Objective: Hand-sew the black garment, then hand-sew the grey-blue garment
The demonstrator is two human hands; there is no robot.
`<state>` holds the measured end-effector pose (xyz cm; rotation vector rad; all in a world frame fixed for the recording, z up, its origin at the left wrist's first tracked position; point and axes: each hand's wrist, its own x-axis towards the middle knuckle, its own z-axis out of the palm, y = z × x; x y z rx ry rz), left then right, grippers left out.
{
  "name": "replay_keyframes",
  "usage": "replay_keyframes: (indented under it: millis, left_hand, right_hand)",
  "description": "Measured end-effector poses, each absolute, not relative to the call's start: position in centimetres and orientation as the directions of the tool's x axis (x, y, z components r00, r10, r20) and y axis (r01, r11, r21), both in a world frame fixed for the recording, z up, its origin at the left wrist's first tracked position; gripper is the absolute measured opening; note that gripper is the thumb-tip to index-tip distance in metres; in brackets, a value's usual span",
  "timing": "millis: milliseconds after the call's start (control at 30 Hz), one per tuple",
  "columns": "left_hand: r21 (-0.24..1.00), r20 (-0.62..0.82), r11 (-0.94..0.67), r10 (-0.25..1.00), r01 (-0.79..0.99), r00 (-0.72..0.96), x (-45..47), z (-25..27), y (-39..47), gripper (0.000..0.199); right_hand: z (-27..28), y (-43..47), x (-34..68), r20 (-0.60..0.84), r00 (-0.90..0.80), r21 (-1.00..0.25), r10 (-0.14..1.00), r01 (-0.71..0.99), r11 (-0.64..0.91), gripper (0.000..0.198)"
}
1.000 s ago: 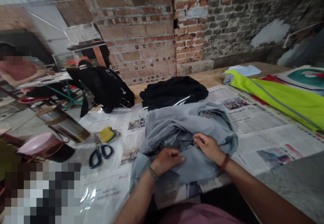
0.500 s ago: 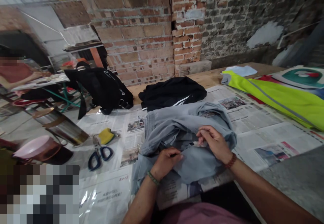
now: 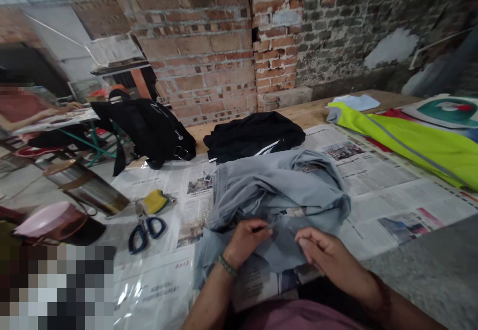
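A crumpled grey garment (image 3: 276,180) lies bunched on newspaper in front of me. My left hand (image 3: 248,240) is closed in a pinch on the garment's near part, thumb against the fingers. My right hand (image 3: 321,250) is at the cloth's near right edge, thumb and fingertips pressed together. Whatever is between those fingertips is too small to make out. To the left of the garment lie scissors (image 3: 147,231) with dark blue handles, beside a small yellow thing (image 3: 154,201).
A metal flask (image 3: 87,188) and a pink-lidded container (image 3: 61,223) stand at the left. Behind are a black bag (image 3: 149,133) and black clothing (image 3: 254,136). A neon-yellow garment (image 3: 411,143) lies right. A person (image 3: 26,108) sits at another table, far left.
My right hand has moved down and toward me, away from the middle of the grey garment. My left hand has stayed nearly in place on the cloth.
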<state>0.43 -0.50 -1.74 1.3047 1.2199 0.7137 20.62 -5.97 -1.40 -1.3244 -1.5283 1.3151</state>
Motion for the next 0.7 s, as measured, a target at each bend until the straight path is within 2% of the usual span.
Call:
replay_keyframes:
  millis: [133,200,367,700]
  left_hand:
    - [0.956,-0.254,0.207,0.937,0.206,0.240,0.7,-1.6,-0.6,0.017]
    - [0.960,-0.240,0.195,0.943,0.200,0.232,0.8,-1.4,-0.7,0.017]
    - [0.964,-0.214,0.171,0.953,0.202,0.215,0.7,-1.3,-0.8,0.014]
    - [0.969,-0.142,0.084,0.959,0.234,0.245,0.6,-1.9,-0.8,0.014]
  right_hand:
    - [-1.6,-5.9,19.9,0.022,-0.263,-0.882,0.964,0.449,0.143,0.021]
    - [-1.5,-5.4,19.7,0.044,-0.268,-0.839,0.963,0.513,0.181,0.020]
    - [-1.4,-4.3,19.1,0.022,-0.290,-0.794,0.957,0.577,0.193,0.021]
    - [-1.9,-3.9,18.7,-0.007,-0.278,-0.805,0.961,0.571,0.159,0.022]
